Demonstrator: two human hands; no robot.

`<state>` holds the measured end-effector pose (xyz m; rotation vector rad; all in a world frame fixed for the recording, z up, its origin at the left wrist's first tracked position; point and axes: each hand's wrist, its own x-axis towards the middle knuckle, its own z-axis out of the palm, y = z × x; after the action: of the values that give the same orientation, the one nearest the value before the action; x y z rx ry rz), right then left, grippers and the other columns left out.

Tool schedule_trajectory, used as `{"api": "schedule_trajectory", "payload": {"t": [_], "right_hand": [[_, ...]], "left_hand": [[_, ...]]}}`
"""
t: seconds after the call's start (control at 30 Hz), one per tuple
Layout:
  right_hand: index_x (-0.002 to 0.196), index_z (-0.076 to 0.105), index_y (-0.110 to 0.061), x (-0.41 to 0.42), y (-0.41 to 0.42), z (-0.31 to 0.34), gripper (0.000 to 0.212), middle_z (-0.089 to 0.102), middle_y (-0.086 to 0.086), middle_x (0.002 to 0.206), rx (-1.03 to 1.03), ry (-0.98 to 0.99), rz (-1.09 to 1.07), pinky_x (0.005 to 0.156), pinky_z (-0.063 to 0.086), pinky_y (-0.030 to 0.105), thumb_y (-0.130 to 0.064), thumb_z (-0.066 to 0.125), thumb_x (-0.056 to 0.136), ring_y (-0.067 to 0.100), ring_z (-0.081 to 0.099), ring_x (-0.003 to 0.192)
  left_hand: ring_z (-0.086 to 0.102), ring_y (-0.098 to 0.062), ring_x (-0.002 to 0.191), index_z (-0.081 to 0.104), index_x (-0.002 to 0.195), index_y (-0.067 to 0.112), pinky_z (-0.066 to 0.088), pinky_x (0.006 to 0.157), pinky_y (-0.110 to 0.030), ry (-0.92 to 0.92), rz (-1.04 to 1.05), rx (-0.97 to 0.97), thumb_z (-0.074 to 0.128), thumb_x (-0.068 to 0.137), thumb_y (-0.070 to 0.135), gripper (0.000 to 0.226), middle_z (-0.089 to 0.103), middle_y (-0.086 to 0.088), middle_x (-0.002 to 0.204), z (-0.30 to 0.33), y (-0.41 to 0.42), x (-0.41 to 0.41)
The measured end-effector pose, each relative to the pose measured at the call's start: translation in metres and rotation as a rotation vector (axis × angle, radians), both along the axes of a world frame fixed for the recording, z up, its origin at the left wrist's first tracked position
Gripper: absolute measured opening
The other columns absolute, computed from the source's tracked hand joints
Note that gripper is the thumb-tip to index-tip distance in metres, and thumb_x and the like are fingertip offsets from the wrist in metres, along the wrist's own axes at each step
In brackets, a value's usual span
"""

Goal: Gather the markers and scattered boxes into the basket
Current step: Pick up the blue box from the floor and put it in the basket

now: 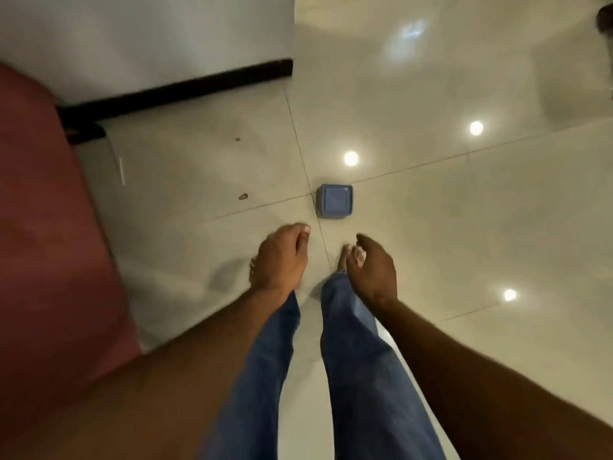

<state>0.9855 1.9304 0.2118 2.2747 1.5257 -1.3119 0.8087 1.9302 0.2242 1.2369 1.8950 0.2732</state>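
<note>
A small blue square box [335, 201] with a lid lies on the glossy tiled floor, just ahead of my feet. My left hand [281, 258] hangs below and left of the box, fingers loosely curled, holding nothing. My right hand [373, 268] hangs below and right of the box, fingers relaxed and empty. Neither hand touches the box. No markers or basket are in view.
A red cushioned seat [49, 244] fills the left side. A white wall with a black baseboard [179, 86] stands at the upper left. My legs in blue jeans [348, 360] stand on the pale floor tiles [464, 210]. A dark object [605, 18] sits at the top right corner.
</note>
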Motion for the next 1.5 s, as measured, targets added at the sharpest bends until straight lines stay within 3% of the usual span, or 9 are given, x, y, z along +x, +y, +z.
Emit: {"api": "schedule_trajectory", "payload": {"t": [0.2,0.47,0.6,0.7,0.8,0.9,1.23,1.37,1.5], "right_hand": [[0.156,0.045,-0.014,0.009,0.065,-0.151,0.059,0.055,0.007,0.153,-0.026,-0.046,0.053,0.114,0.044,0.039,-0.019,0.061,0.099,0.026,0.053,0.14],[0.142,0.052,-0.008,0.029,0.107,-0.29,0.046,0.06,0.011,0.141,-0.124,-0.048,-0.079,0.096,0.051,0.029,-0.016,0.065,0.098,0.028,0.06,0.129],[0.139,0.052,-0.008,0.026,0.113,-0.32,0.048,0.059,0.012,0.138,-0.164,-0.007,-0.184,0.101,0.056,0.032,-0.011,0.07,0.095,0.029,0.059,0.129],[0.137,0.057,-0.008,0.025,0.114,-0.318,0.039,0.064,0.012,0.134,-0.115,-0.004,-0.306,0.099,0.059,0.032,-0.011,0.068,0.099,0.029,0.064,0.124],[0.138,0.061,-0.006,0.027,0.11,-0.292,0.036,0.068,0.01,0.128,-0.045,0.025,-0.383,0.099,0.061,0.039,-0.01,0.063,0.102,0.026,0.068,0.114],[0.137,0.066,-0.008,0.025,0.102,-0.25,0.036,0.073,0.007,0.122,0.011,0.06,-0.372,0.095,0.055,0.024,-0.016,0.064,0.102,0.018,0.069,0.102],[0.132,0.071,-0.009,-0.005,0.108,0.005,0.036,0.075,0.003,0.108,0.129,0.226,-0.349,0.091,0.059,0.029,-0.025,0.069,0.101,0.011,0.065,0.088],[0.127,0.075,-0.008,-0.022,0.122,0.133,0.034,0.079,0.007,0.112,0.189,0.292,-0.227,0.081,0.055,0.019,-0.025,0.074,0.097,0.014,0.069,0.09],[0.121,0.078,-0.012,-0.048,0.13,0.243,0.031,0.08,0.004,0.099,0.287,0.406,-0.124,0.084,0.064,0.042,-0.028,0.077,0.094,0.02,0.074,0.084]], "left_hand": [[0.065,-0.026,0.108,0.067,0.124,0.011,0.042,0.083,-0.024,-0.088,-0.053,-0.137,0.043,0.106,0.028,0.034,0.071,-0.011,0.117,-0.16,0.055,0.017],[0.058,-0.03,0.124,0.052,0.138,0.001,0.047,0.098,-0.033,-0.167,0.134,-0.507,0.065,0.094,0.025,0.052,0.059,-0.016,0.137,-0.319,0.1,0.054],[0.066,-0.024,0.101,0.061,0.128,0.005,0.051,0.071,-0.025,-0.259,0.308,-0.533,0.061,0.097,0.021,0.035,0.066,-0.01,0.111,-0.349,0.112,0.071],[0.068,-0.025,0.102,0.064,0.126,0.005,0.056,0.075,-0.026,-0.307,0.408,-0.503,0.058,0.097,0.023,0.034,0.067,0.001,0.1,-0.353,0.115,0.073],[0.071,-0.02,0.093,0.072,0.113,0.012,0.06,0.086,-0.033,-0.238,0.517,-0.403,0.067,0.09,0.017,0.024,0.072,0.0,0.105,-0.33,0.108,0.061],[0.073,-0.021,0.09,0.076,0.088,0.019,0.061,0.087,-0.036,-0.221,0.602,-0.323,0.073,0.08,0.011,0.012,0.076,-0.001,0.097,-0.296,0.1,0.043],[0.073,-0.025,0.093,0.074,0.106,0.011,0.062,0.083,-0.045,-0.337,0.769,-0.138,0.074,0.087,0.009,0.02,0.075,-0.008,0.099,-0.044,0.078,0.001],[0.07,-0.023,0.092,0.069,0.116,0.0,0.063,0.075,-0.029,-0.448,0.789,-0.016,0.074,0.086,0.001,0.031,0.072,-0.014,0.103,0.094,0.083,-0.028],[0.068,-0.022,0.088,0.068,0.116,0.0,0.062,0.073,-0.024,-0.49,0.79,0.156,0.074,0.083,-0.004,0.034,0.071,-0.014,0.1,0.209,0.081,-0.063]]}}
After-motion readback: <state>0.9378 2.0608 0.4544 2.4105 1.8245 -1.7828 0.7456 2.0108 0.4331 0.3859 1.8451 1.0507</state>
